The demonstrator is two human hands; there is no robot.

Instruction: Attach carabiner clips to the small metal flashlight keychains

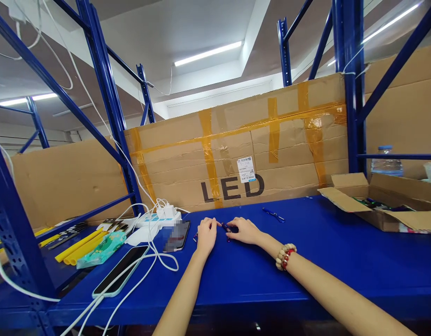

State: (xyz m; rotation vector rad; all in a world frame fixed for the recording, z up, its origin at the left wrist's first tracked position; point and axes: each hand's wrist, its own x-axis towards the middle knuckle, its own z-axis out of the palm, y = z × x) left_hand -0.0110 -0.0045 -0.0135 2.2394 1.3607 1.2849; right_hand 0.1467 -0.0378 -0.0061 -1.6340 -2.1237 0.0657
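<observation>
My right hand (246,230) is closed in a pinch on a small dark purple piece (225,227), low over the blue tabletop (271,270). The piece is too small and too covered to name its kind. Close beside it, my left hand (207,234) has its fingers drawn together, one fingertip reaching toward the purple piece. A bit of purple metal (195,237) shows at the left hand's outer side; whether it joins the other piece is hidden. Farther back lies a dark blue strap with a carabiner clip (274,214), apart from both hands.
Left of my hands lie a dark phone (178,235), a light-cased phone (121,271), white cables and a power strip (159,217). Yellow tubes (82,245) lie beyond. At right sits an open cardboard box (386,223). A cardboard panel (180,172) stands behind, between blue posts.
</observation>
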